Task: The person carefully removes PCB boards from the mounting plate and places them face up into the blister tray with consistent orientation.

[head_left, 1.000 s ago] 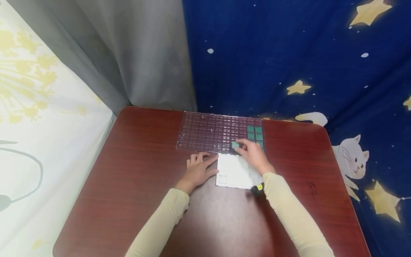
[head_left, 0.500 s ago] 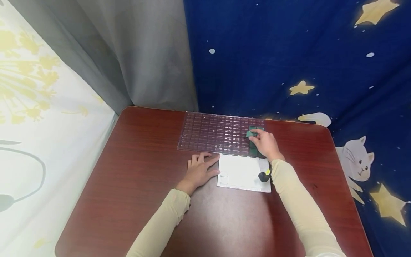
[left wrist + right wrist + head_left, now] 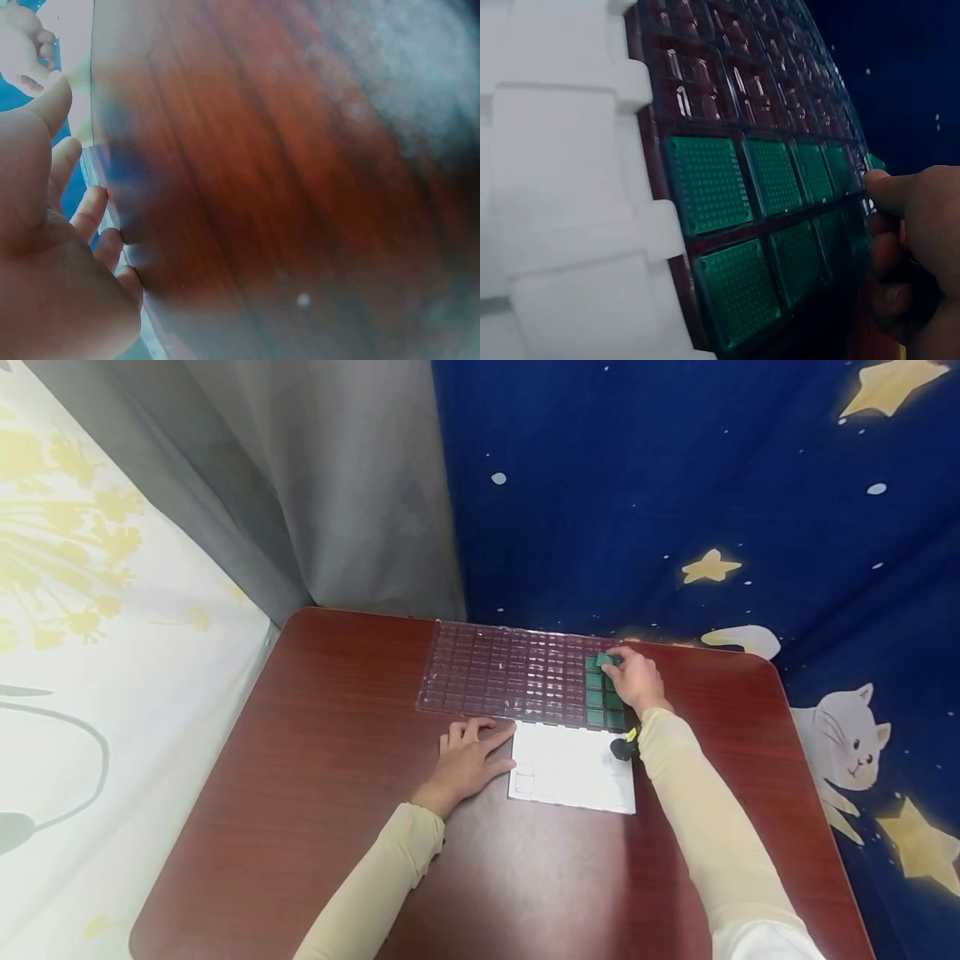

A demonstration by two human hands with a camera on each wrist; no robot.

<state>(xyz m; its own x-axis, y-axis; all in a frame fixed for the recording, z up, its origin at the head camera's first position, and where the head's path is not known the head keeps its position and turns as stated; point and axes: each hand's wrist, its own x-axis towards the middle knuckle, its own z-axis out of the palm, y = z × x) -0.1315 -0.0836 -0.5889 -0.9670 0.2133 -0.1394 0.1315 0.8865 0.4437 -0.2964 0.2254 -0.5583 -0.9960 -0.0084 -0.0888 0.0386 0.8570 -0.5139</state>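
In the head view my right hand (image 3: 637,680) pinches a small green perforated circuit board (image 3: 604,660) between thumb and fingertips. It is over the back right of a clear plastic compartment tray (image 3: 480,668). Two columns of similar green boards (image 3: 709,184) lie in the tray's right-hand compartments, seen close in the right wrist view. Only a corner of the pinched board shows there, behind the fingertip. My left hand (image 3: 465,764) lies on the table, fingers spread, with thumb and index finger at the left edge of a white panel (image 3: 570,768).
The white panel, with raised tabs along its edge, lies just in front of the tray. A black and yellow item (image 3: 624,747) is at my right wrist. The dark red table (image 3: 315,718) ends at a grey curtain (image 3: 375,485) and a blue star-patterned one (image 3: 570,485).
My right hand has carried the pinched green board from the tray's front towards its back right corner, uncovering more of the boards in the compartments. My left hand has stayed in place.
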